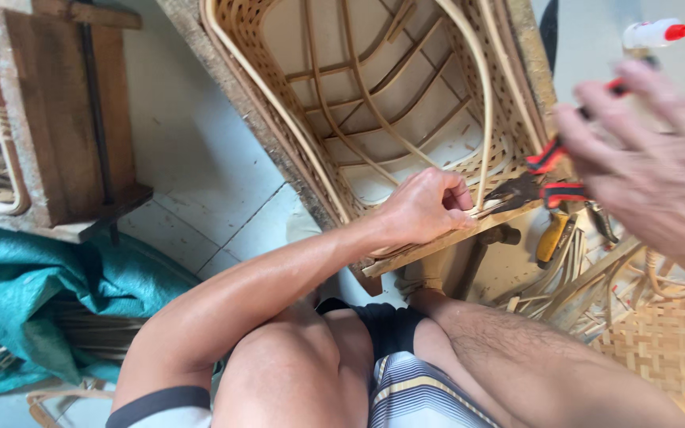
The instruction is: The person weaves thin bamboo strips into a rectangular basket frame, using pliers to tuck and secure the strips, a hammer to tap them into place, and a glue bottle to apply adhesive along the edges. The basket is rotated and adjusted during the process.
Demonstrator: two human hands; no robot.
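Left hand (pixel 426 208) fisted on rattan frame (pixel 374 103); right hand (pixel 652 158) raised, blurred

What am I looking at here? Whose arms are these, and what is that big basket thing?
There is no machine, just a person working with bare hands. The one picture comes from a camera worn on their head, looking down, so you see their own arms and knees. The left hand grips the rim of a big woven rattan frame that rests against a wooden edge. The right hand, blurry and close to the camera, holds red-and-black pliers whose nose touches the rim near the left fingers. On the floor lie a yellow-handled tool, a hammer, loose rattan strips and a woven mat. A white bottle with a red cap sits up at the top right. A teal cloth lies at left.
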